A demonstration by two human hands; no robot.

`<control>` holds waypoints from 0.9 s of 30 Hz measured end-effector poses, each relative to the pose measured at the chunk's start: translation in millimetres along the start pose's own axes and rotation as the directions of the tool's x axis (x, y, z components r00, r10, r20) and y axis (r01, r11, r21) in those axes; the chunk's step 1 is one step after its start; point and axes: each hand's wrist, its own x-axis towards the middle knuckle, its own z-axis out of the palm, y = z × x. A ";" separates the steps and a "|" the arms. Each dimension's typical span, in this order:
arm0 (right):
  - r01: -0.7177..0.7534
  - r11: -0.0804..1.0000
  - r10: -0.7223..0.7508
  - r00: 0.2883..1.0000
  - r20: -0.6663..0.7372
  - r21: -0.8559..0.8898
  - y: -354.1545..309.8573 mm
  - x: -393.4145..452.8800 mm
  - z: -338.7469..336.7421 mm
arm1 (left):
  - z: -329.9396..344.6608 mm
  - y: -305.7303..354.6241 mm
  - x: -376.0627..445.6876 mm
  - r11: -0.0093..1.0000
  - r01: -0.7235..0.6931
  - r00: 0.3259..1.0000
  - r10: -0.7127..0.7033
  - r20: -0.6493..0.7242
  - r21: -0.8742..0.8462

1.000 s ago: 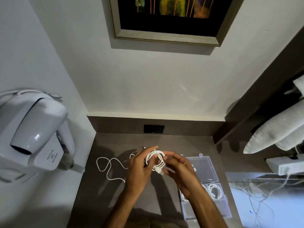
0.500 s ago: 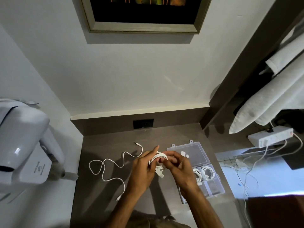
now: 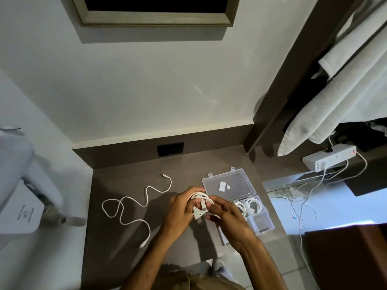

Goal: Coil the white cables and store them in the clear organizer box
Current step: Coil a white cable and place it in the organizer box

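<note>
Both hands hold a coiled white cable (image 3: 200, 200) above the brown counter (image 3: 117, 243). My left hand (image 3: 181, 208) grips the coil's left side, and my right hand (image 3: 225, 215) pinches its right side, with a white plug hanging below the fingers. A second white cable (image 3: 134, 203) lies loose and uncoiled on the counter to the left. The clear organizer box (image 3: 259, 223) sits just right of my hands with its lid (image 3: 229, 184) open flat toward the wall. Two coiled white cables (image 3: 248, 206) lie in its near compartments.
A white wall-mounted hair dryer (image 3: 23, 185) hangs at the left. A dark socket plate (image 3: 170, 149) sits in the back panel. At the right are a white power strip (image 3: 328, 156) with trailing wires, white towels (image 3: 335, 91) and a glass shelf edge (image 3: 278, 185).
The view has tilted down and shifted, so the counter sits higher in frame. My hands kept working the coil, which looks tighter, with the plug end now hanging below.
</note>
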 end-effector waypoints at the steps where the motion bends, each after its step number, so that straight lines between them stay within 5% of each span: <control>1: -0.020 1.000 0.020 1.000 0.001 0.015 -0.5 0.2 -7.7 | 7.3 2.3 1.2 1.000 0.006 1.000 -0.006 -0.001 -0.017; 7: 0.075 0.986 -0.090 0.991 -0.101 -0.146 -2.1 1.1 -63.3 | 63.0 10.8 16.5 0.995 0.096 0.995 -0.096 0.018 0.030; 12: 0.102 0.943 -0.161 0.973 -0.164 -0.317 -1.2 10.3 -114.4 | 109.8 8.5 32.7 0.979 0.185 0.975 -0.172 0.138 -0.090; 15: 0.053 0.933 -0.141 0.963 -0.229 -0.355 14.1 18.9 -139.3 | 140.8 2.3 33.3 0.859 0.427 0.904 -0.393 0.171 -0.284; 19: -0.072 0.902 -0.081 0.941 -0.330 -0.425 47.4 25.1 -165.6 | 174.4 -7.5 14.8 0.539 0.680 0.694 -0.693 0.197 -0.497; 21: -0.144 0.870 -0.050 0.926 -0.375 -0.472 65.2 27.3 -173.2 | 188.8 -18.5 2.8 0.460 0.736 0.615 -0.760 0.208 -0.496; 24: -0.229 0.845 0.032 0.924 -0.381 -0.483 86.7 30.7 -177.4 | 208.8 -33.3 -15.1 0.476 0.784 0.571 -0.804 0.164 -0.397; 27: -0.238 0.767 0.028 0.940 -0.340 -0.596 100.7 29.8 -177.1 | 219.0 -39.0 -29.4 0.569 0.774 0.608 -0.791 0.074 -0.278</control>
